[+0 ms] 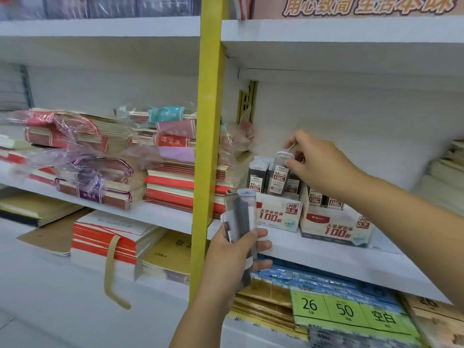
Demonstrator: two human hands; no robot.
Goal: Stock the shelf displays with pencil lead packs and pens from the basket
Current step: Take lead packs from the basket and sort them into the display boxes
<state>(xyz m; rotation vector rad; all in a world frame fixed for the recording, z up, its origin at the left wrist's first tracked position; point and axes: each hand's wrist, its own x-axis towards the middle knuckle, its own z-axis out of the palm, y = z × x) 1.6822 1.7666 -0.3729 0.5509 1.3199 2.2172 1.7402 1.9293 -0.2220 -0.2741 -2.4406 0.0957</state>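
Pinching glossy flat lead pack (280, 175), right hand (319, 164), cardboard display box (278, 214)

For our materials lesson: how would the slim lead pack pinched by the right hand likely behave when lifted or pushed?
The lead pack looks stiff: it is straight though the right hand pinches only its top. Probably light, as a fingertip pinch seems enough. Tall and narrow, it would likely tip if stood alone.

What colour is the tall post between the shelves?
The post is yellow, with a slightly greenish tint. It shows best in the head view.
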